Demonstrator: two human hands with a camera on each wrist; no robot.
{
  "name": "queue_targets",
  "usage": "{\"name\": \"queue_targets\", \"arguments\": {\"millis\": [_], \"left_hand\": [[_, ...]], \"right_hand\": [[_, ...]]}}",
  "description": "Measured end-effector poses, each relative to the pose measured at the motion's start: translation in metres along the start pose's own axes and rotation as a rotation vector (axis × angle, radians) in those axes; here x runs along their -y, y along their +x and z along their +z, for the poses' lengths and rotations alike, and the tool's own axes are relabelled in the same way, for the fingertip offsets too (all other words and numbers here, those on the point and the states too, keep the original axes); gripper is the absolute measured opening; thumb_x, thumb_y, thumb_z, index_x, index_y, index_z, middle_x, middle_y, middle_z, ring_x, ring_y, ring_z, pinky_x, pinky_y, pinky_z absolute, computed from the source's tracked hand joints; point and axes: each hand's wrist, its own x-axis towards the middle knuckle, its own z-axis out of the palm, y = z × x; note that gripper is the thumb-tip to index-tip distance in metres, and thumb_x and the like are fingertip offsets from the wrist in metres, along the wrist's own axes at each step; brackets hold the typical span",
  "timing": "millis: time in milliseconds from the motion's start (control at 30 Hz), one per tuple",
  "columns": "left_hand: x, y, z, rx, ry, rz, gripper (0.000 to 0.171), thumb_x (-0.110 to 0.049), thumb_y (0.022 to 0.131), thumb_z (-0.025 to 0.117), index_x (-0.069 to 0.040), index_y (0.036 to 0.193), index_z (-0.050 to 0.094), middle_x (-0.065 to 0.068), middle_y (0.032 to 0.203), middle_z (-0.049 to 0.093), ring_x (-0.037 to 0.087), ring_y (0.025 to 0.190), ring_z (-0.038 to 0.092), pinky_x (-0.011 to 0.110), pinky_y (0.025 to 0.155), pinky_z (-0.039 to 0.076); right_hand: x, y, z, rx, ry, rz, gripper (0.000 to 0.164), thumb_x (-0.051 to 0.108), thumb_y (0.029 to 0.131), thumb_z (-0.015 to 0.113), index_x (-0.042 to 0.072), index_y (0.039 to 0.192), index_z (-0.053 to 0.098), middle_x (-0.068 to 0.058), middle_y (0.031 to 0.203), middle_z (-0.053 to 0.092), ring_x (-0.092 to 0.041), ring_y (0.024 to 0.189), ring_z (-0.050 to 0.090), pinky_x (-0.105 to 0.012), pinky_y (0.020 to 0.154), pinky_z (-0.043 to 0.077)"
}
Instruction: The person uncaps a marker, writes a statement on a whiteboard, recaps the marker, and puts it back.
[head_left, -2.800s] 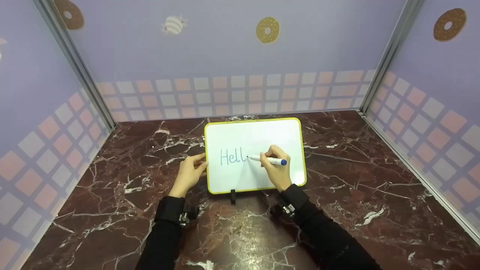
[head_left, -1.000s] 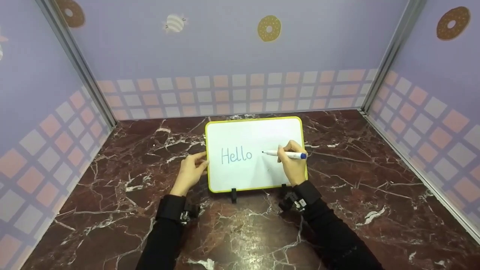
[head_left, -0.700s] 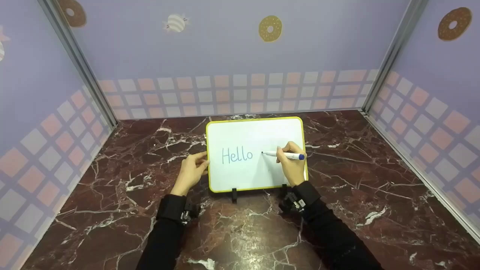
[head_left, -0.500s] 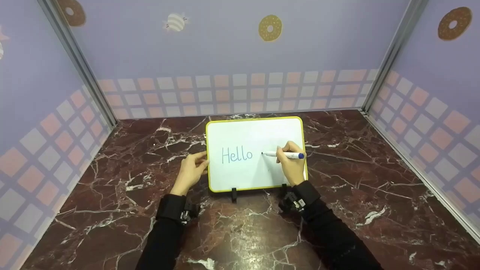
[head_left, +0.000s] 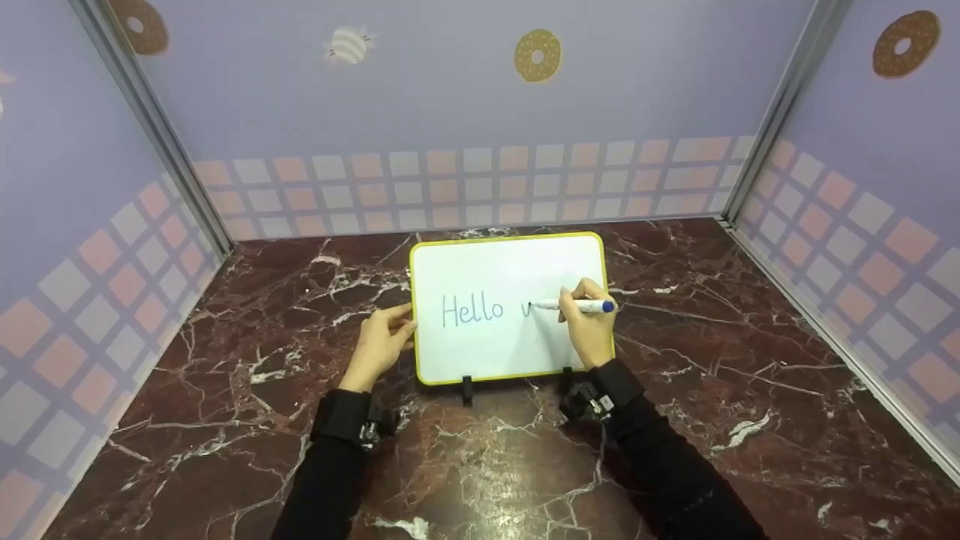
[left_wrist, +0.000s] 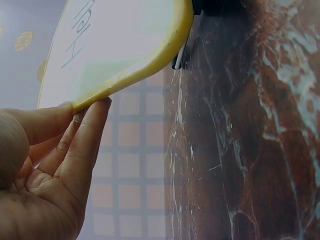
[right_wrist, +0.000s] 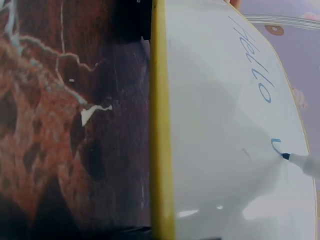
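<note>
A whiteboard [head_left: 480, 352] with a yellow rim leans back on a black stand [head_left: 467, 390]. Blue handwriting [head_left: 472, 310] on it reads "Hello", followed by a short curved stroke [right_wrist: 274, 145]. The left hand [head_left: 379, 343] pinches the board's left edge, thumb at the front and fingers behind, as the left wrist view shows. In the right hand [head_left: 590, 334] is a white marker [head_left: 549, 304] with a blue end, held like a pen. Its dark tip [right_wrist: 286, 156] meets the end of the new stroke.
The board stands on a dark red marbled tabletop [head_left: 247, 450]. Purple walls [head_left: 450, 112] with checks and doughnut pictures enclose the back and both sides. Black cameras are strapped to both wrists. A small stray mark [right_wrist: 245, 152] lies low on the board.
The right hand has moved rightward with the marker, finishing "Hello" with an "o". Within the last half second a short v-like stroke has appeared under the tip. The left hand keeps its place.
</note>
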Motion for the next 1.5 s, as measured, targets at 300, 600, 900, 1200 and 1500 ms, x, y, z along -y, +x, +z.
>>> {"name": "queue_targets", "arguments": {"millis": [300,600,900,1200,1500], "left_hand": [[-0.001,0.0,-0.001,0.017,-0.004,-0.01,0.044,-0.006,0.101,0.055,-0.001,0.144,0.049,0.028,0.127,0.063,0.038,0.114,0.065,0.037,0.089,0.061],[0.0,0.001,0.0,0.011,-0.009,-0.016,0.044,-0.006,0.101,0.056,0.0,0.144,0.049,0.028,0.127,0.062,0.038,0.114,0.065,0.04,0.09,0.061],[0.001,0.001,0.001,-0.002,-0.009,-0.014,0.043,-0.006,0.1,0.057,0.001,0.143,0.05,0.028,0.124,0.064,0.038,0.112,0.067,0.039,0.089,0.061],[0.002,0.0,0.0,-0.009,-0.02,0.003,0.043,-0.005,0.1,0.056,0.001,0.142,0.051,0.028,0.123,0.065,0.038,0.112,0.067,0.043,0.09,0.06],[0.002,0.0,0.001,-0.011,-0.01,0.014,0.042,-0.005,0.101,0.055,0.002,0.142,0.05,0.028,0.125,0.064,0.039,0.112,0.066,0.043,0.09,0.06]], "right_hand": [[0.003,0.002,-0.002,0.029,-0.03,-0.04,0.031,-0.018,0.084,0.052,-0.014,0.059,0.035,-0.019,0.046,0.048,-0.02,0.038,0.046,-0.013,0.041,0.027],[0.005,0.004,-0.002,-0.042,-0.044,-0.036,0.028,-0.018,0.083,0.052,-0.014,0.06,0.036,-0.017,0.045,0.047,-0.008,0.04,0.046,-0.012,0.042,0.031],[0.004,0.007,-0.01,-0.071,0.012,0.002,0.028,-0.014,0.087,0.053,-0.016,0.063,0.038,-0.023,0.049,0.05,-0.011,0.042,0.049,-0.013,0.042,0.031],[0.001,0.009,-0.014,-0.06,-0.025,-0.023,0.029,-0.017,0.084,0.052,-0.013,0.061,0.035,0.003,0.048,0.049,-0.009,0.041,0.047,-0.013,0.042,0.032],[-0.001,0.009,-0.013,-0.07,-0.033,-0.058,0.03,-0.017,0.084,0.053,-0.014,0.061,0.034,-0.006,0.048,0.049,-0.011,0.041,0.047,-0.014,0.043,0.03]]}}
